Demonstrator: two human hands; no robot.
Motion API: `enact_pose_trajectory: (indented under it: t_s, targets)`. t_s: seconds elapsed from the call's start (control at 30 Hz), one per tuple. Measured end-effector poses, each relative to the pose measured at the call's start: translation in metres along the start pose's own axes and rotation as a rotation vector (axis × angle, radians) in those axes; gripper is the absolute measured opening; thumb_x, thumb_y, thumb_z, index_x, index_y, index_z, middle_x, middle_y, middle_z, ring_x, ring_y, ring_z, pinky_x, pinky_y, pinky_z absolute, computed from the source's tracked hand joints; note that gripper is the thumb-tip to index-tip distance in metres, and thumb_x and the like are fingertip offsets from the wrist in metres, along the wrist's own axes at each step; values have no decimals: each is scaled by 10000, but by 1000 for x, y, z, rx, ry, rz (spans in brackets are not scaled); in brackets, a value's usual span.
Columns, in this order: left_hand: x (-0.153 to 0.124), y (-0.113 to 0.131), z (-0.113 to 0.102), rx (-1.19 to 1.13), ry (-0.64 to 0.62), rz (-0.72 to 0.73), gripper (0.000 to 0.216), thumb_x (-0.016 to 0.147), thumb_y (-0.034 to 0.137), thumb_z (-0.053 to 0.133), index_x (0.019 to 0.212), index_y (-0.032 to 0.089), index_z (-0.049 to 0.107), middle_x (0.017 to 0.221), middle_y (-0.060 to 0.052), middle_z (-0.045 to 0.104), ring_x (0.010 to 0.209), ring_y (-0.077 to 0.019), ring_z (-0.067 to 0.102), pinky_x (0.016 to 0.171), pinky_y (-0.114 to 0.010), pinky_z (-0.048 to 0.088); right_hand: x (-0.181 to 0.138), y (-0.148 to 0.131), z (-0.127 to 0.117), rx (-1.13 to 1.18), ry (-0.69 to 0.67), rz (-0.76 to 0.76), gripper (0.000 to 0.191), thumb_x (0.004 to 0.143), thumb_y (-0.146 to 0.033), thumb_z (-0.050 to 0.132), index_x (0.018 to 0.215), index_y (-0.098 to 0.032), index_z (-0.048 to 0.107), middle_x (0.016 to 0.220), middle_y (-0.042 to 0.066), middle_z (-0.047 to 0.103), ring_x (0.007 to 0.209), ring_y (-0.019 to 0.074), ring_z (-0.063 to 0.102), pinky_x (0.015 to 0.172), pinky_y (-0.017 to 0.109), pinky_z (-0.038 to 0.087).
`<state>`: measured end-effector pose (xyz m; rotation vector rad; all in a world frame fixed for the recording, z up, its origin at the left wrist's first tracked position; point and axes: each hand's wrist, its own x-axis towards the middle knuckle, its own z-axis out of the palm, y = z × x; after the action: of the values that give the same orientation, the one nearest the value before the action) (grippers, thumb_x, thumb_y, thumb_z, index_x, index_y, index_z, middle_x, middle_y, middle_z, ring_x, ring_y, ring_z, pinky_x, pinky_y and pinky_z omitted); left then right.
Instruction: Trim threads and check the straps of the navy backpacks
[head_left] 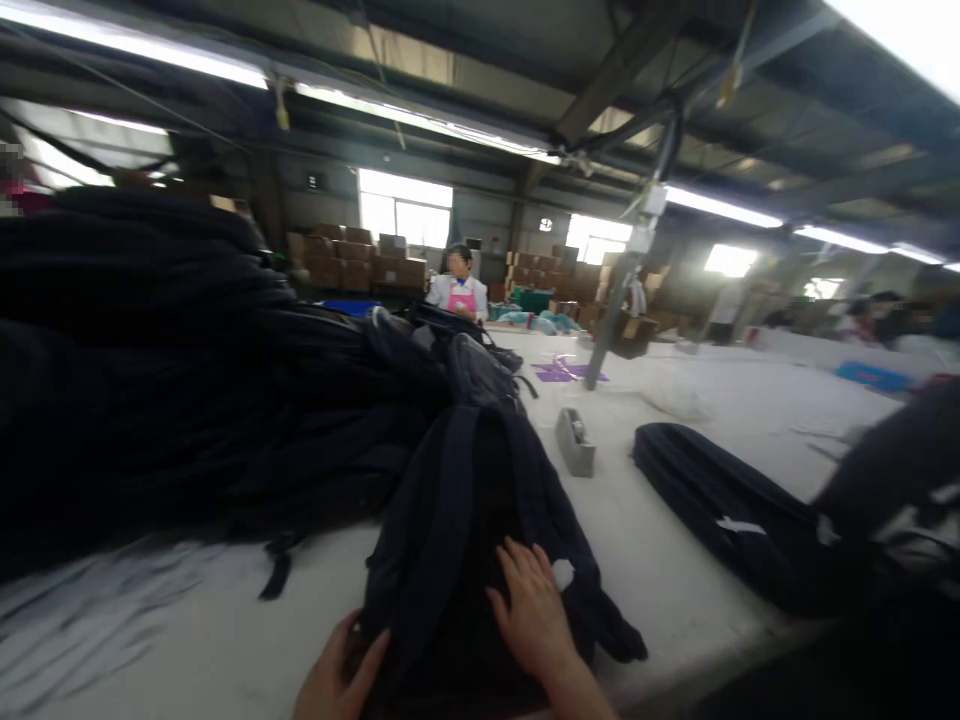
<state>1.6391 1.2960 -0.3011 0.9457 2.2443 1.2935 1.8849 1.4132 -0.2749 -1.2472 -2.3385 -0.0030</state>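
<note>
A dark navy backpack (pixel 480 510) lies on the white worktable (pixel 660 540) right in front of me, straps up. My right hand (pixel 534 606) rests flat on its back panel, fingers stretched out, next to a small white tag (pixel 562 573). My left hand (pixel 339 672) grips the bag's lower left edge, thumb over the fabric. The picture is blurred by motion.
A tall heap of dark backpacks (pixel 165 380) fills the left side. Another dark bag (pixel 720 510) lies to the right, a grey tape dispenser (pixel 575 442) behind. A pole (pixel 615 310) rises from the table. A person in a pink apron (pixel 459 290) stands far back by stacked cartons (pixel 352 260).
</note>
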Motion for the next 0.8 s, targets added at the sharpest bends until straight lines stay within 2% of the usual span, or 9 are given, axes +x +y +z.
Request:
enact_pose_trajectory:
  t_s: [0.1, 0.17, 0.3, 0.43, 0.5, 0.6, 0.7, 0.77, 0.8]
  targets:
    - [4, -12, 2, -198, -138, 68, 590, 674, 637, 566, 1095, 223, 579, 939, -33, 740, 956, -277, 684, 855, -362, 546, 2, 9, 14, -59, 22, -84, 483, 928, -392, 428, 1355, -183, 513, 1402, 105, 519, 1291, 277, 479, 1126, 525, 323]
    - [-2, -11, 2, -249, -177, 81, 596, 707, 631, 559, 1106, 189, 542, 932, -62, 727, 926, -274, 680, 842, -365, 536, -1, 15, 19, -81, 52, -120, 485, 929, -420, 431, 1341, -182, 524, 1385, 110, 535, 1275, 279, 495, 1114, 529, 331]
    - [-29, 6, -7, -229, -216, 134, 541, 738, 574, 604, 1092, 175, 515, 886, -65, 695, 822, -237, 654, 752, -332, 511, -4, 25, 18, -44, 139, -136, 496, 951, -489, 373, 1277, -166, 561, 1314, 128, 592, 1221, 283, 537, 1101, 543, 316]
    - [-58, 21, -12, -272, -379, 161, 482, 767, 459, 626, 1134, 175, 496, 866, -36, 668, 716, -158, 603, 649, -263, 464, 2, 24, 9, 60, 205, -119, 599, 958, -553, 262, 1304, -136, 519, 1297, 158, 590, 1208, 299, 530, 1067, 546, 338]
    - [-68, 23, -10, -289, -481, 172, 400, 772, 399, 619, 1087, 172, 523, 854, -22, 659, 701, -136, 585, 624, -237, 439, 3, 16, 8, 85, 166, -123, 664, 934, -599, 295, 1325, -100, 491, 1314, 187, 562, 1232, 314, 499, 1059, 526, 355]
    - [-73, 20, -10, -206, -577, 142, 235, 773, 355, 594, 909, 164, 584, 727, 9, 622, 642, -126, 553, 571, -227, 390, -2, 2, 13, 77, 109, -110, 762, 894, -658, 338, 1318, -41, 480, 1314, 235, 532, 1238, 346, 475, 1047, 518, 374]
    - [-65, 15, -21, -74, -580, 68, 137, 753, 279, 560, 804, 165, 618, 619, 32, 555, 581, -124, 513, 545, -233, 361, -8, -4, 19, 95, 79, -90, 774, 894, -661, 336, 1330, -34, 463, 1331, 235, 514, 1255, 341, 456, 1048, 502, 387]
    - [-55, 13, -34, -9, -516, 121, 100, 717, 251, 599, 761, 170, 637, 699, 7, 574, 674, -144, 541, 629, -255, 411, -9, -3, 21, 118, 72, -75, 759, 895, -655, 343, 1338, -49, 459, 1336, 220, 514, 1262, 330, 451, 1056, 493, 387]
    - [-51, 13, -42, 3, -464, 172, 89, 698, 250, 634, 735, 169, 641, 806, -22, 599, 781, -167, 563, 719, -277, 436, -9, -2, 21, 127, 71, -68, 760, 893, -658, 343, 1339, -54, 459, 1336, 216, 516, 1261, 329, 454, 1059, 493, 386]
